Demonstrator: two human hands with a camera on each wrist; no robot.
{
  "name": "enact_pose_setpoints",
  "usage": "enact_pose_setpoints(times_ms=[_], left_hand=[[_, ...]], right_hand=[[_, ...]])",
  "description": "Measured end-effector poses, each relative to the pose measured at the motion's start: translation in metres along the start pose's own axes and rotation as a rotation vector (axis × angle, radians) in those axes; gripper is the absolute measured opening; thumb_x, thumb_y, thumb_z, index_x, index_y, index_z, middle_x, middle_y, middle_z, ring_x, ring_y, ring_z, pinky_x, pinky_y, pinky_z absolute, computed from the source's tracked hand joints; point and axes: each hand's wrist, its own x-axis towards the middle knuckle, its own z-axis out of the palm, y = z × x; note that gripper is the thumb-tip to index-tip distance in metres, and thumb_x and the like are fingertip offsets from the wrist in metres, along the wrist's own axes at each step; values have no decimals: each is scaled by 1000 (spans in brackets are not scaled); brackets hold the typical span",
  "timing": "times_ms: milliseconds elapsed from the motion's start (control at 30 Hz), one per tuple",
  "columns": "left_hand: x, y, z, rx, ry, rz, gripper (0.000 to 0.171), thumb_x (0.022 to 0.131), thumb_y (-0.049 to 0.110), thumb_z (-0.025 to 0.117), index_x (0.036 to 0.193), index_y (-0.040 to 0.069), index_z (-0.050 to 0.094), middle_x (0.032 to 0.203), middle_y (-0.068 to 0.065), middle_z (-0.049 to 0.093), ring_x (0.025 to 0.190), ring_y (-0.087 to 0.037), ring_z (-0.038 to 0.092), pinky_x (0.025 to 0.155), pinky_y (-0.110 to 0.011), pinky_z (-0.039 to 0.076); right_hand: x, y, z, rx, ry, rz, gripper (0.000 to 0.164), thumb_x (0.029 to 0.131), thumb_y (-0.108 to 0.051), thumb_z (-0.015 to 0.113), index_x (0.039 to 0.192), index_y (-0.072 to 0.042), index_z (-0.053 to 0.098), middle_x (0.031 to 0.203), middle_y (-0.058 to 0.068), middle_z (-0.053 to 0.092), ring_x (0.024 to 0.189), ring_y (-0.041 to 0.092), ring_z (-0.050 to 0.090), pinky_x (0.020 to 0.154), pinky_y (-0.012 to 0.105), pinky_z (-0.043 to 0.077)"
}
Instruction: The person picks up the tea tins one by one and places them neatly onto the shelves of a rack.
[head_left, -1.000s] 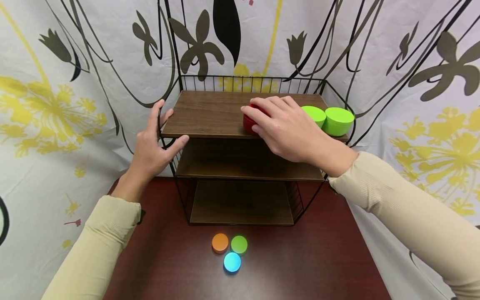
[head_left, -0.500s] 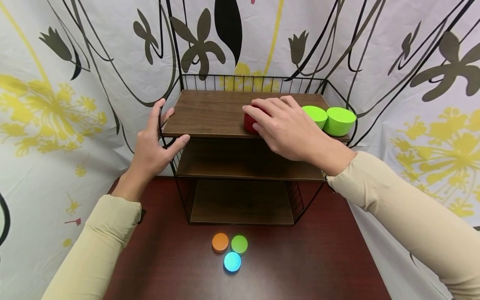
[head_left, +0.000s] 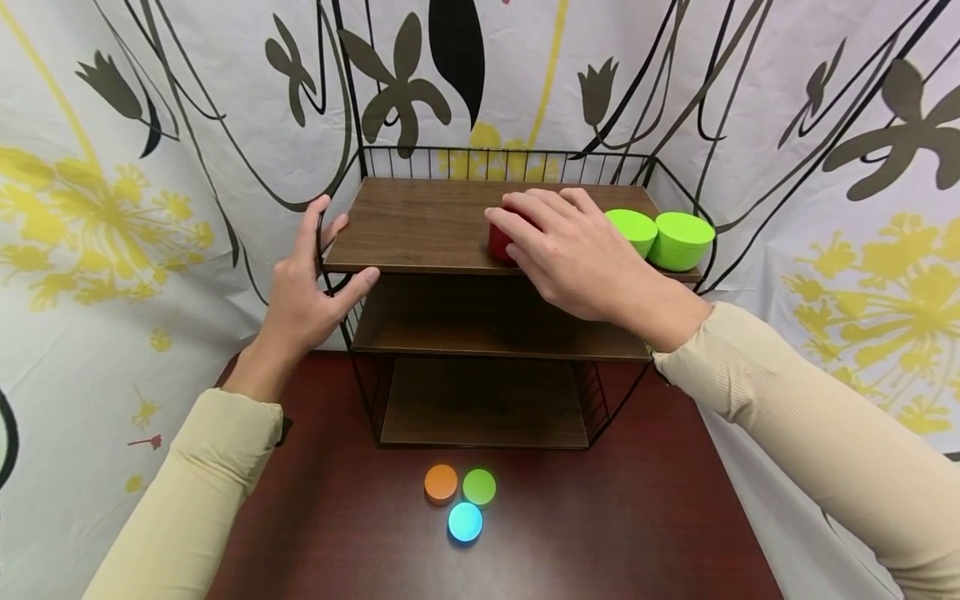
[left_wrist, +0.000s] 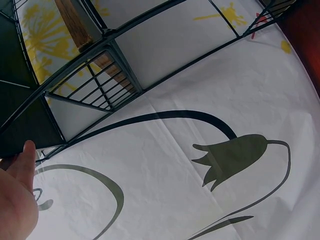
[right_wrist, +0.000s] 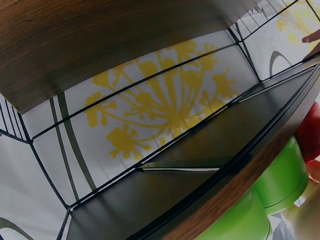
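My right hand holds a red round container near the front edge of the top board, fingers over its top and thumb at its front. The palm hides much of it. Just right of that hand stand two lime green round containers, side by side. My left hand grips the front left corner of the black wire shelf rack, thumb in front and fingers along the side. In the left wrist view part of the left hand touches the rack's corner. The right wrist view shows the red container beside a green container.
On the dark red table, in front of the rack, lie an orange disc, a green disc and a blue disc, close together. The rack has three brown boards. A patterned curtain hangs behind and at both sides.
Both hands keep their places on the rack and the red container. The whole view has shifted only slightly.
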Motion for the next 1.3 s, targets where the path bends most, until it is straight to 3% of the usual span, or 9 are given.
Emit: enact_pose_setpoints(times_ms=[400, 567, 800, 1300], left_hand=[[0, 0, -1, -10, -8, -12, 85, 88, 33, 75, 157, 22, 27, 145, -2, 54, 126, -27, 56, 103, -48, 42], [0, 0, -1, -7, -4, -12, 85, 87, 33, 75, 157, 26, 27, 144, -2, 54, 124, -27, 58, 102, -47, 43], [0, 0, -1, -11, 1, -1, 84, 88, 33, 75, 157, 22, 28, 144, -4, 55, 123, -29, 59, 100, -47, 43], [0, 0, 0, -1, 3, 16, 83, 88, 35, 74, 156, 24, 29, 143, -4, 55, 126, -28, 57, 104, -48, 41]], right_hand=[[-3, -7, -11, 49, 82, -26, 42, 98, -20, 59, 138, -5, 56, 135, 19, 56, 127, 34, 49, 100, 52, 35], [-9, -11, -13, 61, 68, -33, 45, 98, -20, 60, 139, -4, 55, 135, 18, 55, 127, 34, 48, 100, 52, 35], [-17, -22, -16, 75, 92, -78, 46, 95, -20, 64, 138, -4, 56, 136, 17, 56, 126, 35, 50, 101, 54, 36], [-40, -44, -6, 77, 92, -142, 50, 96, -24, 63, 141, -5, 53, 139, 20, 55, 130, 35, 49, 100, 53, 40]])
